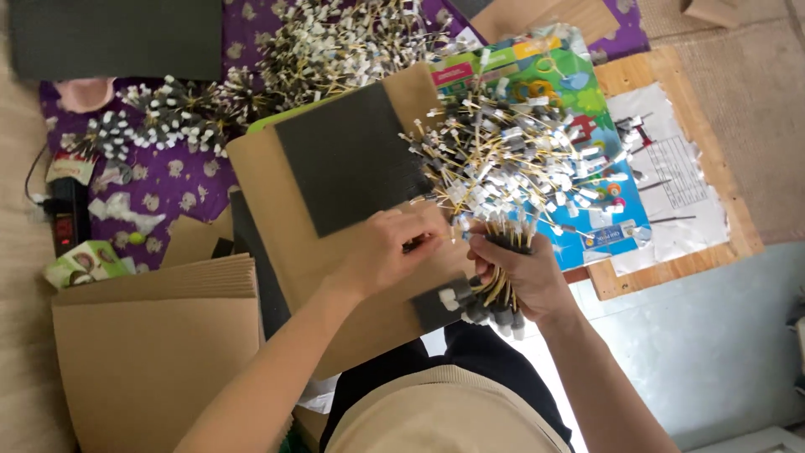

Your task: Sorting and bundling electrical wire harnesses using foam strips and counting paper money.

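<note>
My right hand (521,277) grips a thick bunch of thin sticks (511,164) whose white and grey tipped ends fan out above it. My left hand (394,247) pinches something small and dark next to the bunch's stems, just left of my right hand. Both hands hover over a brown cardboard sheet (277,201) with a dark grey foam square (348,159) on it. What the left fingers hold is too small to name.
More bunches of tipped sticks (335,42) lie on a purple patterned cloth (180,180) at the back. A stack of cardboard (155,344) sits at left, a colourful printed board (579,92) and wooden board (721,210) at right. A power strip (65,222) lies far left.
</note>
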